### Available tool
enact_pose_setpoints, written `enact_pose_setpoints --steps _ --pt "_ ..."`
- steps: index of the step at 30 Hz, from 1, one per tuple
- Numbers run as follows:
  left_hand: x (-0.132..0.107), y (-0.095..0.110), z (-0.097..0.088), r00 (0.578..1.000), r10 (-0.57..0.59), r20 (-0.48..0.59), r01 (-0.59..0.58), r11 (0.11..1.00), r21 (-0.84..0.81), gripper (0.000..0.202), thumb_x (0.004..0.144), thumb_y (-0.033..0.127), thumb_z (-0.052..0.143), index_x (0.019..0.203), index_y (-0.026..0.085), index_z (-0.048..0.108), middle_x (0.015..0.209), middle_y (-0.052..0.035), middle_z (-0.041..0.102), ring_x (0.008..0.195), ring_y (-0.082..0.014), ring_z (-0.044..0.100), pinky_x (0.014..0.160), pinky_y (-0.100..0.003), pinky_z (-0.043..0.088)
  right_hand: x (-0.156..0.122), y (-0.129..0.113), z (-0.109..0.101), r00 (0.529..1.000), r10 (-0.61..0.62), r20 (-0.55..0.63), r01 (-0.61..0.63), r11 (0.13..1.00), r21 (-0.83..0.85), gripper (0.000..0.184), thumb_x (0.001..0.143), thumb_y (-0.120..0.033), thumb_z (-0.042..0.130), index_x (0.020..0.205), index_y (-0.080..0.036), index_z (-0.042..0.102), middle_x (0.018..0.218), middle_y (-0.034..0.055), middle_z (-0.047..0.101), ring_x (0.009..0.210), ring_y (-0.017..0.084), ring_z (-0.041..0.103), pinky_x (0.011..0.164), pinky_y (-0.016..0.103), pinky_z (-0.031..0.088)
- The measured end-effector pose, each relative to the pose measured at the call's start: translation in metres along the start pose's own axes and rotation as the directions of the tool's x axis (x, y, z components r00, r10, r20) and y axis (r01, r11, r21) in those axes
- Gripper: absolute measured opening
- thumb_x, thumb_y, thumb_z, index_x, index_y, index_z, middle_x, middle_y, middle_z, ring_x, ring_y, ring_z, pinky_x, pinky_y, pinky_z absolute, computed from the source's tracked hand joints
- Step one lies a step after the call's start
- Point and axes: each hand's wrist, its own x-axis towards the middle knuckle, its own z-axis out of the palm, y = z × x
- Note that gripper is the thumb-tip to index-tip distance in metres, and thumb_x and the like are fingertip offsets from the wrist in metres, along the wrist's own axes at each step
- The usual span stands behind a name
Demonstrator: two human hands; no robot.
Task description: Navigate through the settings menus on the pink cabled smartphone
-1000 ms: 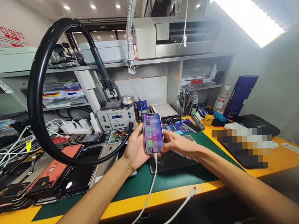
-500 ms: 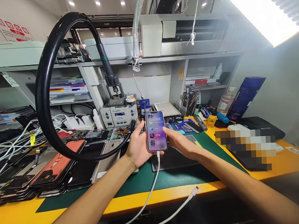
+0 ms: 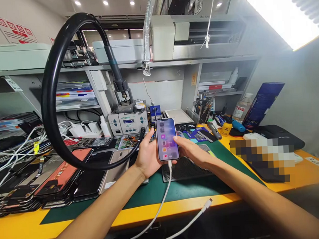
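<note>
A smartphone point(image 3: 167, 139) with a lit purple screen showing a list of icons is held upright above the green mat point(image 3: 141, 192). My left hand point(image 3: 147, 156) grips it from the left side and behind. My right hand point(image 3: 193, 151) is at its right edge, thumb tip resting on the screen. A white charging cable point(image 3: 160, 205) is plugged into the phone's bottom and hangs over the bench's front edge. A second white cable with a loose plug point(image 3: 207, 204) lies on the yellow bench edge.
A black ring lamp point(image 3: 50, 96) on a gooseneck arches at the left. Stacked phones and screens point(image 3: 56, 180) cover the left bench. A soldering station point(image 3: 127, 122), a tool holder point(image 3: 201, 112), a bottle point(image 3: 241, 110) and a blue box point(image 3: 261, 102) stand behind.
The list on the phone's screen has scrolled to different icons. The view shifted slightly, and both hands stay on the phone in nearly the same place.
</note>
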Motion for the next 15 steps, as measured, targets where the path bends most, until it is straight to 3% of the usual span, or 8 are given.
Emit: enact_pose_setpoints --steps 2,5,8,15 --pt "0.000 0.000 0.000 1.000 -0.001 0.006 0.001 1.000 -0.002 0.072 0.102 0.069 0.032 0.134 0.013 0.064 0.111 -0.0191 0.072 0.088 -0.0298 0.071 0.076 -0.045 0.059 0.000 -0.001 0.000 1.000 0.014 0.021 -0.014 0.999 0.029 0.040 0.092 -0.061 0.059 0.103 -0.024 0.067 0.094 0.0041 0.071 0.075 0.019 0.064 0.072 0.036 0.057" --pt "0.001 0.000 -0.002 0.999 0.013 0.040 -0.012 1.000 -0.012 0.073 0.102 0.069 0.032 0.135 0.013 0.064 0.112 -0.0193 0.072 0.090 -0.0304 0.071 0.077 -0.044 0.059 -0.002 -0.006 0.001 1.000 0.020 0.017 -0.020 1.000 0.016 0.030 0.082 -0.040 0.069 0.106 -0.024 0.067 0.095 0.0029 0.072 0.077 0.019 0.065 0.070 0.035 0.057" --pt "0.002 -0.001 -0.004 0.998 0.021 0.062 -0.020 1.000 -0.019 0.074 0.101 0.069 0.032 0.136 0.012 0.063 0.112 -0.0197 0.071 0.092 -0.0310 0.071 0.079 -0.043 0.058 -0.005 -0.011 0.002 0.999 0.014 0.031 -0.012 0.999 -0.052 0.036 0.069 -0.023 0.068 0.105 -0.022 0.066 0.089 0.0009 0.072 0.075 0.019 0.065 0.071 0.035 0.056" --pt "0.002 -0.001 -0.003 0.999 0.021 0.044 -0.020 0.999 -0.028 0.072 0.101 0.068 0.034 0.136 0.012 0.063 0.111 -0.0188 0.072 0.092 -0.0310 0.071 0.080 -0.043 0.057 -0.008 -0.012 0.002 0.999 0.028 0.030 -0.023 0.990 -0.136 0.040 0.066 -0.015 0.069 0.105 -0.023 0.063 0.084 -0.0030 0.071 0.074 0.018 0.065 0.076 0.036 0.055"
